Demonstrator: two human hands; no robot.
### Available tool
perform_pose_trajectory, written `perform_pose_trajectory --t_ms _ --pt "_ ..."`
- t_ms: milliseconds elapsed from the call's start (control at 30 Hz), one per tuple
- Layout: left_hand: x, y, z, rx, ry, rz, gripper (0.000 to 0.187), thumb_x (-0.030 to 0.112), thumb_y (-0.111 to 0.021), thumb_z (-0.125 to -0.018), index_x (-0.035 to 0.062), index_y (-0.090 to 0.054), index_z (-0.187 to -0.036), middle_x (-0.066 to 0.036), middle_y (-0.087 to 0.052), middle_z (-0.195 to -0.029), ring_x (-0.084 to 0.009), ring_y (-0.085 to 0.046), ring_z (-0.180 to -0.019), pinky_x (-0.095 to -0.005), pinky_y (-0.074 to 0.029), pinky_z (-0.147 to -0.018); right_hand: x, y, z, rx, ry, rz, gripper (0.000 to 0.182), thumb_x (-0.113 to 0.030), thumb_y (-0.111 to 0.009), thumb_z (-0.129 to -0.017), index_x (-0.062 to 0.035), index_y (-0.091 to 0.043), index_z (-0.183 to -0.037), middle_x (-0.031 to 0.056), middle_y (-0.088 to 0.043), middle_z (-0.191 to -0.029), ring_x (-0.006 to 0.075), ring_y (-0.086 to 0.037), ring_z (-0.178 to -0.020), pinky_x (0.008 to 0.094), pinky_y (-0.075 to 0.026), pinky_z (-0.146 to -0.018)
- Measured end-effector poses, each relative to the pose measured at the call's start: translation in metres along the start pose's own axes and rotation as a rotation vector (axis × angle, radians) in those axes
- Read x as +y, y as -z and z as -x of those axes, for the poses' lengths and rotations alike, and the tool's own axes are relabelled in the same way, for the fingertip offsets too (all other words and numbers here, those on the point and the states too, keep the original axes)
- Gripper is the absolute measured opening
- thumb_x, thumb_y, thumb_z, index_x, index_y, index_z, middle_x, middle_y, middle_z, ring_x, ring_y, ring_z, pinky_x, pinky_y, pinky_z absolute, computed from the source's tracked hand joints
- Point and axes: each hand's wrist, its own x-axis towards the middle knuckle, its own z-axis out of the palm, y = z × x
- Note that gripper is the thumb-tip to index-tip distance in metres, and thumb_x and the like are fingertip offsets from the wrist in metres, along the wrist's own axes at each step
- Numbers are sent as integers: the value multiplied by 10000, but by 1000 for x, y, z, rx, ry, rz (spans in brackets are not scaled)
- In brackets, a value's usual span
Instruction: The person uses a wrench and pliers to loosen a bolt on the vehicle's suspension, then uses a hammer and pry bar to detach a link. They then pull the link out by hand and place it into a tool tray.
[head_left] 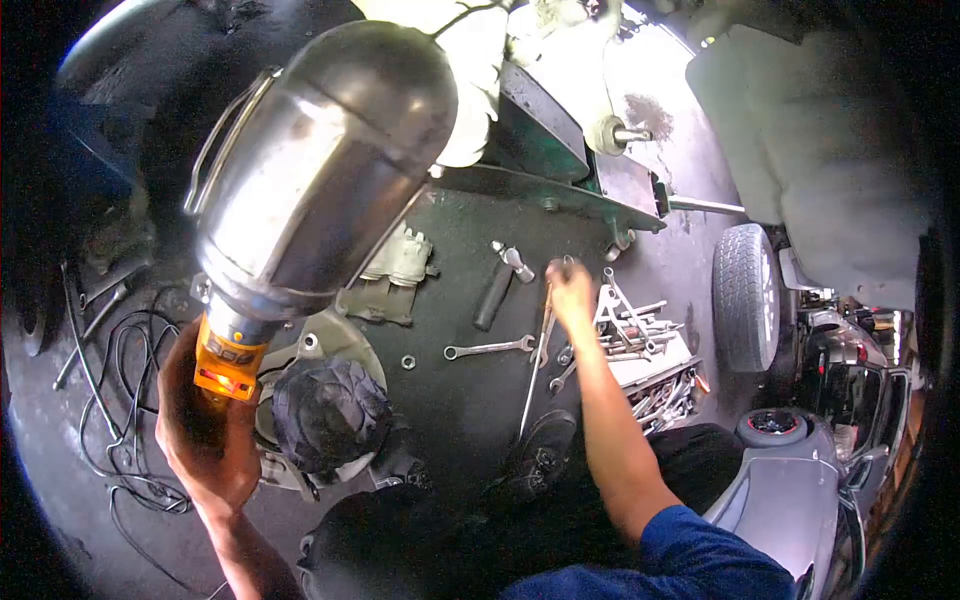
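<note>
My left hand (210, 430) is closed around the orange handle of a work light (320, 170), raised with its metal reflector guard toward me. Over the floor, my right hand (570, 290) has its fingers bent in at the upper end of a long thin screwdriver-like tool (532, 385). Whether it grips that tool or another beside it is hidden. Left of this hand lie a hammer (498, 285), a combination wrench (490, 348) and a nut (408, 362). Several wrenches (620, 315) lie to its right, by a tray of tools (655, 368).
A brake caliper (400, 260) lies behind a metal disc-shaped part (350, 345) with a dark cloth (330, 415) on it. Black cable (125, 400) coils at left. A green steel jack (560, 190) stands ahead. A tire (745, 297) and cars are at right.
</note>
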Motion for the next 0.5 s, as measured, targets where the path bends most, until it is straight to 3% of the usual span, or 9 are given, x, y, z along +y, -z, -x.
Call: perform_pose_trajectory --t_ms 67,167,300,333,400,500 --pt "2 0 8 7 -5 -64 547 150 -699 -900 -70 -503 -1361 -194 -606 -1293 -249 -587 -1181 -373 -446 -1025 53 -26 32 148 14 341 226 -154 -630 -889 -25 -648 -1074 214 -695 -940 412 -647 -949 452 -480 -902" --pt "-6 -3 17 31 25 -9 583 140 -713 -891 -68 -481 -1384 -186 -594 -1302 -243 -579 -1184 -369 -438 -1028 105 -36 52 164 -105 325 303 -239 -623 -898 -7 -625 -1093 248 -696 -986 436 -662 -968 487 -518 -851" --pt "-6 -9 20 7 75 -88 577 133 -699 -903 -69 -471 -1392 -171 -579 -1302 -242 -555 -1195 -355 -419 -1036 120 -32 61 77 -145 320 351 -300 -635 -901 -13 -610 -1101 240 -695 -1020 423 -658 -1007 480 -510 -870" --pt "-7 -14 21 24 66 -45 573 129 -682 -912 -64 -460 -1403 -168 -568 -1320 -241 -545 -1199 -350 -410 -1042 96 -22 64 19 -246 324 362 -318 -633 -906 -14 -610 -1102 241 -690 -1041 416 -655 -1018 491 -504 -875" --pt "-14 -19 22 35 46 25 587 126 -680 -912 -55 -447 -1419 -168 -546 -1353 -246 -526 -1222 -354 -398 -1052 119 -24 56 57 -153 283 362 -324 -621 -917 -11 -615 -1099 242 -681 -1055 419 -644 -1027 503 -495 -883" --pt "-20 -20 25 43 27 -47 596 131 -676 -920 -57 -432 -1430 -171 -537 -1368 -257 -513 -1238 -364 -382 -1070 136 4 42 330 -184 356 336 -278 -589 -932 3 -624 -1113 246 -663 -1048 449 -614 -1041 501 -488 -897"
